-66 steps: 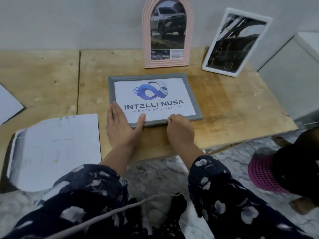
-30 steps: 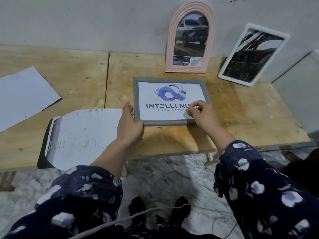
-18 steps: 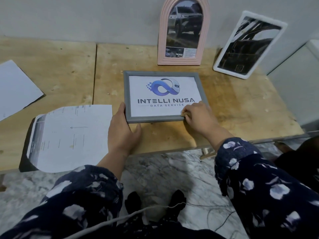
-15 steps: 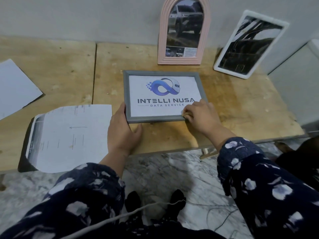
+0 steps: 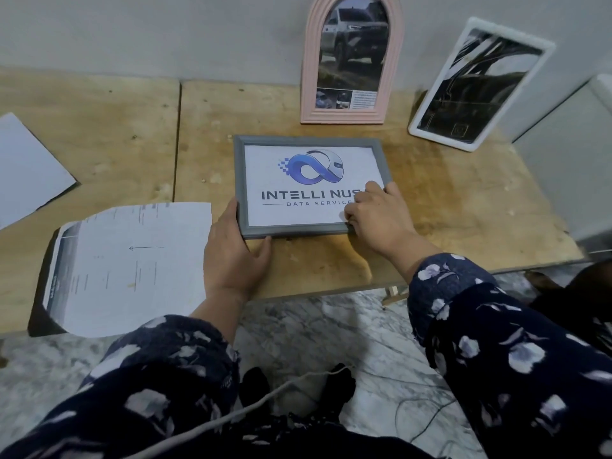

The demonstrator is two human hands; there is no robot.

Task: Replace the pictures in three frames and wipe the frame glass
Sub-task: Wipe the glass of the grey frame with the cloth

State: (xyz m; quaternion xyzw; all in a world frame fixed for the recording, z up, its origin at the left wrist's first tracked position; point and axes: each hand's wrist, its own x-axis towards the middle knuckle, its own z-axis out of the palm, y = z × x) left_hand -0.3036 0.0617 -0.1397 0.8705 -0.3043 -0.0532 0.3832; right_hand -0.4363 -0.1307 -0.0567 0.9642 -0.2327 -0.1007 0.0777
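Note:
A grey picture frame [image 5: 308, 140] lies flat on the wooden table [image 5: 463, 210], showing a blue logo print with "INTELLI NUSA DATA SERVICE". My left hand [image 5: 231, 256] grips its lower left corner, fingers up the left side and thumb under the bottom edge. My right hand [image 5: 377, 220] rests on the glass at the lower right corner with its fingers bunched; anything under them is hidden. A pink arched frame [image 5: 309, 61] and a white rectangular frame [image 5: 443, 137], both with dark car pictures, lean on the wall behind.
A curved-cut printed sheet [image 5: 132, 266] lies left of my left hand, overhanging the table's front edge. Another white sheet [image 5: 26, 167] sits at the far left. A grey box [image 5: 569, 154] stands at the right. A cable [image 5: 265, 399] crosses my lap.
My right hand has rubbed back and forth over the lower right part of the glass; a small white scrap showed at its fingertips a second ago. My left hand moved to the frame's left corner.

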